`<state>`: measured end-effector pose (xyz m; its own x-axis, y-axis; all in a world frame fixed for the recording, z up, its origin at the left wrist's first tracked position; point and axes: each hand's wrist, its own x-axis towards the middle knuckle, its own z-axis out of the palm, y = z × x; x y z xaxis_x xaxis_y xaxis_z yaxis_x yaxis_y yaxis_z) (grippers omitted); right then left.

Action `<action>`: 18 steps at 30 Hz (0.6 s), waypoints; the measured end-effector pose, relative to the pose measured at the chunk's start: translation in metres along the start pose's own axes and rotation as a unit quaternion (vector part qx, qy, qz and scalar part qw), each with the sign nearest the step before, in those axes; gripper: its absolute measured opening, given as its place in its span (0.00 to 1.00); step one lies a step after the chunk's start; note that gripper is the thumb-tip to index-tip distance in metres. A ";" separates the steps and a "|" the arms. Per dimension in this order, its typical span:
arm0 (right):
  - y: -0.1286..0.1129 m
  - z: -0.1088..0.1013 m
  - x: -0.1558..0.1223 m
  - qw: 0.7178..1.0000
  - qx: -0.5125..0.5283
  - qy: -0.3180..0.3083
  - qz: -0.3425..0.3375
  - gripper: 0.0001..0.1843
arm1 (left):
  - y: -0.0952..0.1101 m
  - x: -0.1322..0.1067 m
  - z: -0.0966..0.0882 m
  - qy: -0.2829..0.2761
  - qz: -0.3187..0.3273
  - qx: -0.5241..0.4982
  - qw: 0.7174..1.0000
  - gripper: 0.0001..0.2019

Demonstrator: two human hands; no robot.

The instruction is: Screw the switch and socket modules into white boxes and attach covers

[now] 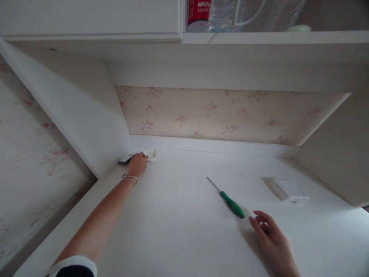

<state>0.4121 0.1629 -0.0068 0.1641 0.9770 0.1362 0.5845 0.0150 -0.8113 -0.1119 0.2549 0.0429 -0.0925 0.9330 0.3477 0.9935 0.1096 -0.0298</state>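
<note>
At the far left corner of the white desktop (pixel 173 200), my left hand (pixel 138 163) reaches out with its fingers curled down. A small white flat piece (pixel 152 154) lies by its fingertips, and a black object (pixel 124 161) shows on the other side of the hand. What the fingers hold is hidden under them. My right hand (pixel 272 238) hovers at the lower right, fingers loosely bent, thumb and index finger apart, nothing between them. Just beyond its fingertips lies a screwdriver (pixel 232 204) with a green handle, its thin shaft pointing to the back left.
A white box (pixel 290 189) sits on the right of the desktop. Overhead, a shelf (pixel 273 37) carries a red-labelled bottle (pixel 198 13) and clear plastic items. Side panels stand left (pixel 75 111) and right; floral wallpaper (pixel 207 113) covers the back.
</note>
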 end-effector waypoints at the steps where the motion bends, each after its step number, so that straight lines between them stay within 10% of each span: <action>1: 0.001 0.000 0.000 1.000 0.005 -0.006 0.005 0.26 | 0.003 -0.001 -0.004 0.007 0.011 0.003 1.000 0.11; 18: -0.007 0.004 0.002 0.997 0.056 -0.021 0.052 0.25 | 0.141 -0.149 -0.080 0.055 0.190 -0.129 0.972 0.16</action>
<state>0.4048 0.1653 -0.0029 0.1844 0.9825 0.0257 0.4734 -0.0658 -0.8784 0.0478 0.1035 0.0619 0.2780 0.8456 0.4557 0.9394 -0.3384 0.0549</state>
